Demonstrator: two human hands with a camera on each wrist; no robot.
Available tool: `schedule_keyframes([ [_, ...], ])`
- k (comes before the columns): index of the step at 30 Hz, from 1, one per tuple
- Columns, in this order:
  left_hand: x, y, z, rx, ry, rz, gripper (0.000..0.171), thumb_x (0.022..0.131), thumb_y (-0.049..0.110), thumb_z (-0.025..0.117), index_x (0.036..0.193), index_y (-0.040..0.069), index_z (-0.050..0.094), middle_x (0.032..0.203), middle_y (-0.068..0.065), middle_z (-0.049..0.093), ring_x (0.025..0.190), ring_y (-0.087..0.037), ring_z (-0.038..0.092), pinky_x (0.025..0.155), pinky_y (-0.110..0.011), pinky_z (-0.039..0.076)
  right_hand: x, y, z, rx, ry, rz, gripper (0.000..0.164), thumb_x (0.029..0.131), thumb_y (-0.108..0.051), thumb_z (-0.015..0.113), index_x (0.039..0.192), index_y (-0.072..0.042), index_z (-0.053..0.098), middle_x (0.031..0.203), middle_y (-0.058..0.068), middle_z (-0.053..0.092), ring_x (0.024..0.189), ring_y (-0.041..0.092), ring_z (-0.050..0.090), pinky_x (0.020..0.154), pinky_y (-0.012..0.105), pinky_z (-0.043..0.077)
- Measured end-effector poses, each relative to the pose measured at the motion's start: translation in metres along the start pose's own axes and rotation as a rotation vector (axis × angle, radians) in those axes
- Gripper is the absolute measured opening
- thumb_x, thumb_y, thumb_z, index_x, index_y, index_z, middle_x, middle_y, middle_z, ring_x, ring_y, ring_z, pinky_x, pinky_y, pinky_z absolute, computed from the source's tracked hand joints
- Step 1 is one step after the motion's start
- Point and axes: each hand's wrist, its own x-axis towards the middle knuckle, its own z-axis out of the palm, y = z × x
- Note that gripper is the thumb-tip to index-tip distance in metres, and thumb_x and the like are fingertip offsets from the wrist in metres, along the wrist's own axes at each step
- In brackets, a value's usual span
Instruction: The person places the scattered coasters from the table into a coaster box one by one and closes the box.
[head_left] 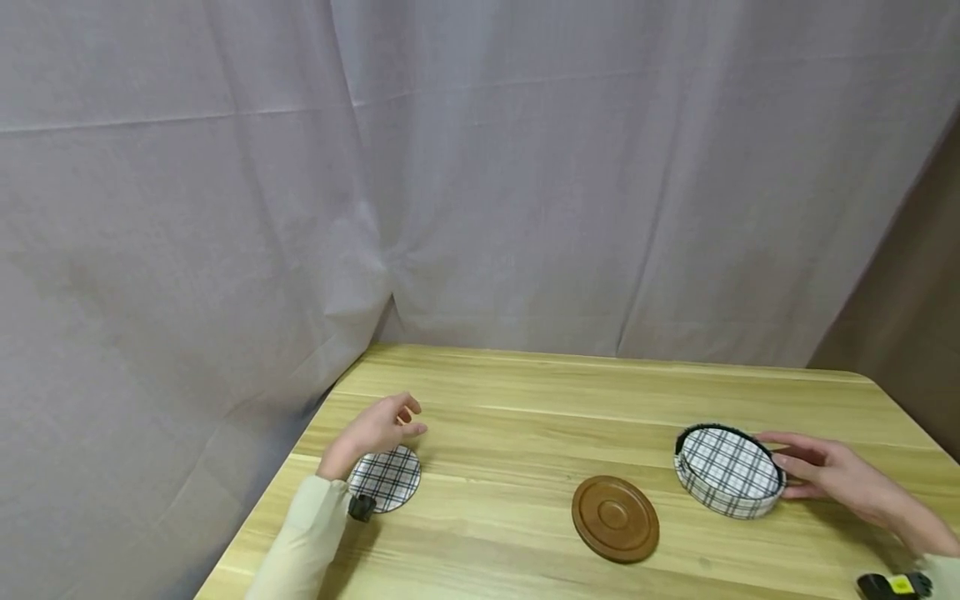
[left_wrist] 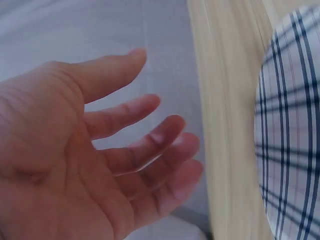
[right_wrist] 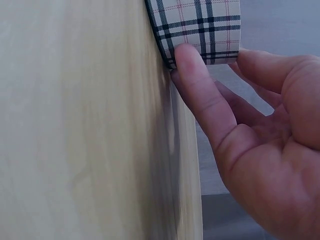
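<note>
A round plaid coaster (head_left: 392, 480) lies flat on the table at the left. My left hand (head_left: 377, 428) hovers over its far edge, fingers loosely bent and holding nothing; the left wrist view shows the palm and bare fingertips, with the plaid coaster (left_wrist: 290, 130) at the right side. On the right, a low round plaid coaster holder (head_left: 729, 502) with a dark rim contains a matching plaid coaster (head_left: 731, 460). My right hand (head_left: 825, 477) grips the holder's right side. In the right wrist view, one finger (right_wrist: 192, 65) presses the plaid wall (right_wrist: 200, 25).
A brown round wooden coaster (head_left: 615, 518) with a ringed centre lies between the hands, left of the holder. The wooden table (head_left: 517, 417) has its far edge against a grey curtain (head_left: 510, 208), which also hangs along the left side.
</note>
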Motion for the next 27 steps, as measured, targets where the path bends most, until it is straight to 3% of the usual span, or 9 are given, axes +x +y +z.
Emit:
schedule_keyframes([
  [4,0.001,-0.011,-0.001,-0.002,-0.029,-0.014,0.034,0.091,0.025,0.071,0.114,0.001,0.062,0.100,-0.013,0.066,0.094,-0.025,0.062,0.079,-0.042,0.052,0.000,0.000,-0.001,0.007,0.004,0.014,0.042,0.104,-0.005,0.043,0.141,-0.022,0.052,0.118,-0.025,0.063,0.101,0.006,0.067,0.078,0.038,0.060],
  [12,0.002,-0.027,0.004,-0.004,-0.053,-0.110,0.031,0.089,0.024,0.073,0.110,0.003,0.062,0.092,-0.009,0.063,0.082,-0.019,0.059,0.069,-0.034,0.049,0.000,0.000,-0.001,-0.003,-0.001,0.012,0.042,0.104,-0.005,0.042,0.143,-0.021,0.050,0.119,-0.026,0.062,0.101,0.005,0.066,0.078,0.038,0.060],
  [27,-0.004,-0.034,0.004,0.006,-0.152,-0.186,0.027,0.084,0.019,0.078,0.104,0.009,0.063,0.096,-0.007,0.063,0.085,-0.020,0.057,0.072,-0.036,0.050,0.000,0.000,-0.001,0.010,-0.012,-0.004,0.043,0.104,-0.004,0.042,0.141,-0.024,0.052,0.118,-0.023,0.064,0.101,0.006,0.067,0.078,0.037,0.060],
])
